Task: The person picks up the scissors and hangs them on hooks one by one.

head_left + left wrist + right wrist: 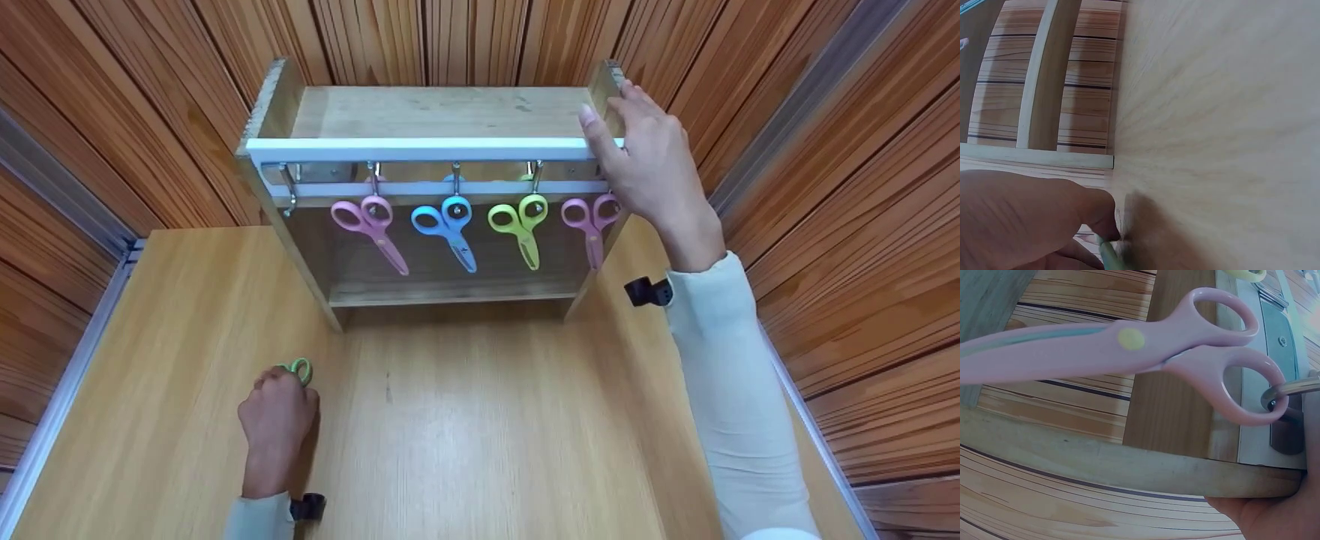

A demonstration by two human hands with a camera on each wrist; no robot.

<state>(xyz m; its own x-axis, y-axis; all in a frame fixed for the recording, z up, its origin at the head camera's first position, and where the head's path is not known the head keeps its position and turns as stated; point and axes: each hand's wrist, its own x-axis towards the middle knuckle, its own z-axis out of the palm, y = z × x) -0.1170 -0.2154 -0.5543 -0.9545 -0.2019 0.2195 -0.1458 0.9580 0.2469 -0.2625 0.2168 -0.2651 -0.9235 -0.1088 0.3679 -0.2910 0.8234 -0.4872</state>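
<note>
My left hand (277, 420) is low over the table at the left, pinching green scissors (302, 370). One green handle loop shows past the knuckles; the hand hides most of the rest. In the left wrist view, a bit of the green scissors (1111, 256) sticks out under the thumb. My right hand (652, 165) holds the upper right corner of a wooden rack (442, 112), its thumb over the white rail (420, 150) and its fingers along the side panel. From hooks on the rail hang pink scissors (390, 255), blue scissors (460, 247), yellow-green scissors (527, 244) and a second pink pair (1072, 354).
The leftmost hook (289, 187) on the rail carries nothing. The rack stands at the back of the wooden table (480, 420), against a wood-patterned wall (480, 37). Similar walls (855, 247) edged with metal strips close in both sides.
</note>
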